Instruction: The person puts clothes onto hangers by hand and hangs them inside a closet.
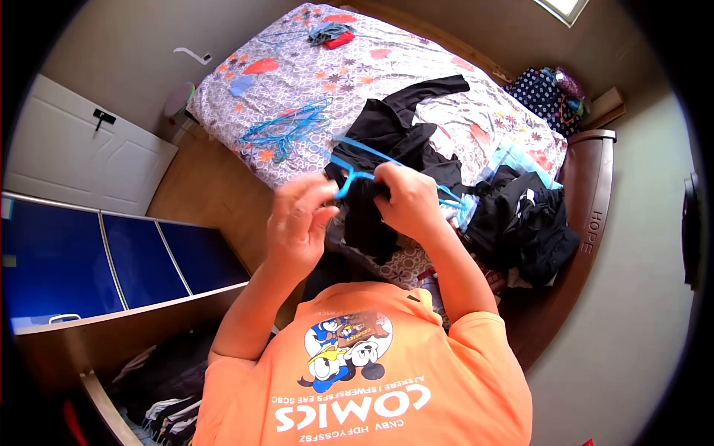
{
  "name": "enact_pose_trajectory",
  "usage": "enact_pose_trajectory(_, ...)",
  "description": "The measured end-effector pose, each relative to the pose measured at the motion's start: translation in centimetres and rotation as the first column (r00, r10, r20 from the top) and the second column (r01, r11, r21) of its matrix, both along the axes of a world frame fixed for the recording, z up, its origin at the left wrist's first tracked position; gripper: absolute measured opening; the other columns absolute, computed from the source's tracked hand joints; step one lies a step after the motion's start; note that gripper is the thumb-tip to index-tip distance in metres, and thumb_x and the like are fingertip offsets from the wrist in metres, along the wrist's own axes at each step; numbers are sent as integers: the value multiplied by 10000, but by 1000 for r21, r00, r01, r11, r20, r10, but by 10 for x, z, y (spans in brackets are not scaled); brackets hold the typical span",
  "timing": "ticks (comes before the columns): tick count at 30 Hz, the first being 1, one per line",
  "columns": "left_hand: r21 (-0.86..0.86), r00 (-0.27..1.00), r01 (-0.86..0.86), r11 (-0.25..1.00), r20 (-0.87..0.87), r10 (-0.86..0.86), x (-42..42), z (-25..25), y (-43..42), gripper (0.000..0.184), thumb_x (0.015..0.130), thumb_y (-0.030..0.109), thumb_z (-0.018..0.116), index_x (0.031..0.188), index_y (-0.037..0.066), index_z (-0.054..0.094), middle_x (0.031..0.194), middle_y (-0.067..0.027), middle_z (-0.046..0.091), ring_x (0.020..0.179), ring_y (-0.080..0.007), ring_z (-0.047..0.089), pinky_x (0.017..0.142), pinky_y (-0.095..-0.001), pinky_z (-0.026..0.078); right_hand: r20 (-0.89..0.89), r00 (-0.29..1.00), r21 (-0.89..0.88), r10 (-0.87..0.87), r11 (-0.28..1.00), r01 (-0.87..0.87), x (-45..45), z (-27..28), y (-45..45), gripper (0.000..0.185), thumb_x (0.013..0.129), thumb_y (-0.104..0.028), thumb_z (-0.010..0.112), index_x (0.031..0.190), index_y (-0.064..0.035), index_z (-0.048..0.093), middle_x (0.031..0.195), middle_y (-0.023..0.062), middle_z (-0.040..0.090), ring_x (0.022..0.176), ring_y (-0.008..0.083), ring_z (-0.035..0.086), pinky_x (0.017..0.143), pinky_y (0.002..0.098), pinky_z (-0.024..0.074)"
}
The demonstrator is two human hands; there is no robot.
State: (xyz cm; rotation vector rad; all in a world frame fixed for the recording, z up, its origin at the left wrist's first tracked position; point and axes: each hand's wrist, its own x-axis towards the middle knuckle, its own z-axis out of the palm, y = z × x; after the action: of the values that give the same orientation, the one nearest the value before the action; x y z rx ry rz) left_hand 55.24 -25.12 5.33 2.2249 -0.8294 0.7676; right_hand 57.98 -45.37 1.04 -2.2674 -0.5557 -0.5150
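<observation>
My right hand (405, 197) is closed round a blue clothes hanger (359, 175) near its neck, with black cloth (368, 223) hanging just below. Beside the hanger's hook is my left hand (300, 219), its fingers curled and slightly blurred; whether they touch the hook I cannot tell. Behind the hanger a black long-sleeved garment (394, 123) lies spread on the bed (357, 63). Several blue hangers (290, 128) lie in a pile on the bed, left of that garment. A heap of black clothes (520, 223) is at the right.
A dark headboard (591, 201) stands on the right. Folded denim and red cloth (332, 35) lie at the bed's far side. Blue cabinet panels (141, 256) and a white door (85, 145) are on the left; dark clothes (167, 379) fill an open compartment at lower left.
</observation>
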Motion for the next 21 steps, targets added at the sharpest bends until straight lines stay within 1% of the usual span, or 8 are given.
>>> enact_pose_trajectory(2, -126, 994, -46, 991, -105, 33, -2, -24, 2, 723, 768, 247, 739, 1339, 33, 352, 1352, -193, 285, 1145, -314, 441, 950, -388, 393, -65, 983, 239, -169, 954, 180, 2, 8, 7, 267, 692, -55, 643, 935, -85, 536, 725, 120, 594, 690, 328, 611, 596, 406, 477)
enact_pose_trajectory(3, -124, 994, -46, 991, -105, 33, -6, -40, 2, 723, 768, 247, 739, 1339, 33, 352, 1352, -193, 285, 1145, -314, 441, 950, -388, 393, -166, 963, 327, -212, 910, 256, 2, 17, 8, 262, 701, -49, 635, 952, -74, 563, 751, 134, 607, 713, 325, 625, 614, 389, 490)
enact_pose_trajectory(5, -164, 910, 29, 986, -405, -94, -14, -64, -4, 857, 717, 235, 784, 1370, 9, 277, 1353, -186, 301, 1157, -294, 439, 963, -384, 387, -185, 973, 487, -140, 847, 215, 5, 28, 13, 311, 703, -40, 631, 1011, -56, 593, 787, 162, 622, 730, 328, 637, 643, 365, 503)
enact_pose_trajectory(6, -154, 897, 24, 988, -433, -89, -17, -74, -9, 891, 711, 249, 787, 1377, 7, 248, 1333, -209, 319, 1159, -350, 423, 988, -411, 370, -184, 980, 522, -82, 837, 168, 2, 31, 19, 345, 703, -37, 632, 1045, -48, 593, 822, 177, 630, 756, 332, 642, 664, 357, 507)
enact_pose_trajectory(7, -85, 915, -15, 996, -403, -20, -17, -80, -10, 891, 701, 192, 786, 1378, 3, 239, 1320, -199, 348, 1160, -333, 437, 984, -394, 371, -180, 983, 555, -29, 823, 125, -3, 35, 28, 379, 702, -34, 633, 1079, -41, 592, 856, 192, 638, 781, 337, 647, 686, 349, 512)
enact_pose_trajectory(8, -197, 853, -58, 979, -520, -54, -14, -106, -5, 882, 702, 184, 781, 1375, 2, 240, 1306, -190, 366, 1160, -320, 443, 981, -387, 371, -160, 987, 576, -1, 812, 94, -9, 38, 40, 449, 668, 39, 612, 1108, -48, 596, 848, 113, 625, 756, 186, 619, 690, 291, 493)
enact_pose_trajectory(12, -245, 704, -286, 926, -709, 30, 0, -121, 7, 717, 735, 159, 744, 1312, -16, 357, 1208, -136, 498, 1095, -236, 506, 944, -338, 391, -51, 993, 608, 105, 792, -53, -29, 46, 86, 526, 612, 67, 634, 1125, -46, 593, 961, 177, 645, 865, 287, 651, 757, 319, 507)
enact_pose_trajectory(21, -652, 419, -353, 671, -752, -509, -38, -102, 62, 672, 742, 160, 736, 1288, -20, 388, 1181, -125, 520, 1074, -219, 515, 934, -328, 395, 202, 903, 517, 379, 742, -427, -66, 90, 185, 519, 609, -58, 684, 1103, -97, 531, 707, 70, 534, 699, 277, 590, 559, 392, 460)
